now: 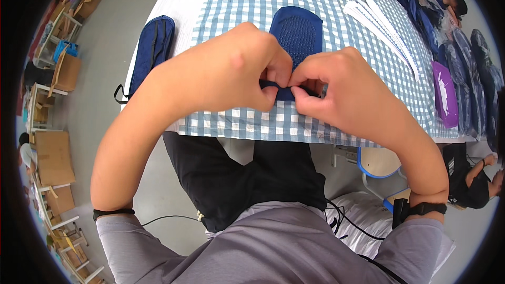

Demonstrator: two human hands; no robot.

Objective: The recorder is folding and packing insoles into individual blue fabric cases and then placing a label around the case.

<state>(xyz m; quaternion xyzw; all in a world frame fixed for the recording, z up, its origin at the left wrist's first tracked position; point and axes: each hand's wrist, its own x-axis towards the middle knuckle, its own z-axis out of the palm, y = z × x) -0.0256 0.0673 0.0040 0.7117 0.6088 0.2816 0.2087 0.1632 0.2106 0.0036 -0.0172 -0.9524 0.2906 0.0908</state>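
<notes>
Seen from above, straight ahead of the body: a navy slipper-shaped fabric piece (299, 34), dotted side up, on a blue-and-white gingham tablecloth (231, 123). Gripped at the near end by the left hand (247, 68), thumb and forefinger clamped on the edge, and by the right hand (336, 87), clamped likewise just beside, fingertips nearly touching. For a neat result, hold both pinches level, draw the edge gently taut, and avoid rucking the dotted area. Impossible to tell any fold behind the fingers. Off to the left, a navy zippered pouch (152, 47); toward the upper right, long white strips (386, 34).
</notes>
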